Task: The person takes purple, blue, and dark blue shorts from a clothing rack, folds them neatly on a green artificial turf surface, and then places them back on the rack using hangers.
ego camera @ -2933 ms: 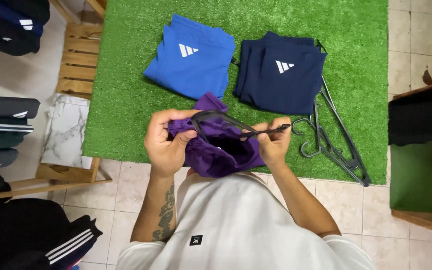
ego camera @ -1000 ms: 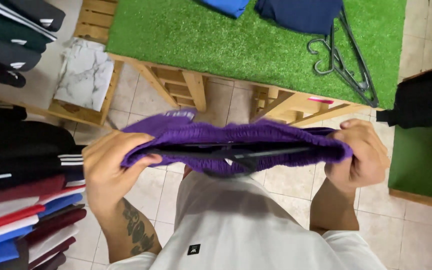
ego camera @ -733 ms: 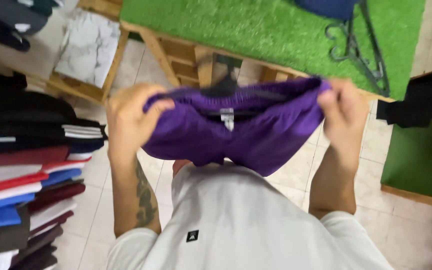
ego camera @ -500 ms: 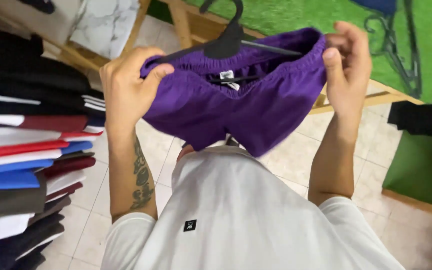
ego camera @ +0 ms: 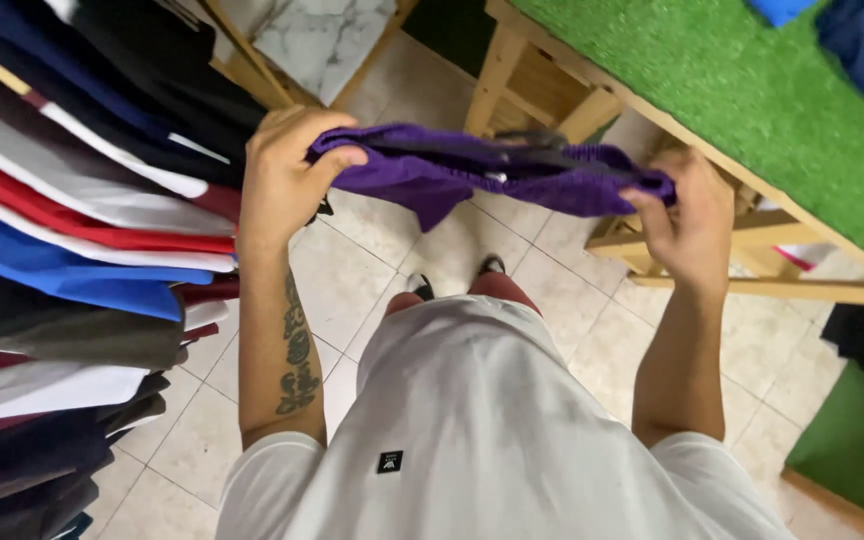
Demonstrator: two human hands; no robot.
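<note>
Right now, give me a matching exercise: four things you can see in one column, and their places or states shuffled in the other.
1. purple shorts
2. black hanger
3. green turf table
4. hanging clothes

a. along the left side
b. at upper right
c. stretched between left hand and right hand
d. lying along the purple waistband

Pairs: 1-c, 2-d, 3-b, 4-a

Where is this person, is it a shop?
Probably a clothes shop or stockroom. Many hanging garments crowd a rack, a wooden table is topped with green turf, and both hands hold purple shorts on a hanger.
</note>
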